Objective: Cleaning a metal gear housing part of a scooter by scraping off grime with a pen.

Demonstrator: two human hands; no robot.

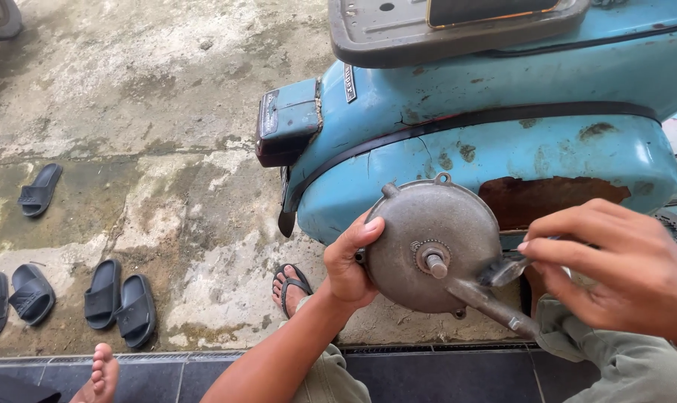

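Observation:
My left hand grips the left rim of a round grey metal drum plate and holds it up on edge. A short shaft sticks out of its middle, and a metal lever arm runs down to the right from it. My right hand pinches a small dark brush, whose bristles rest against the plate beside the shaft. Behind the plate stands a rusty light-blue scooter.
Several black slide sandals lie on the stained concrete at the left. My foot in a sandal rests below the scooter. A bare foot shows at the bottom left by a dark tiled step.

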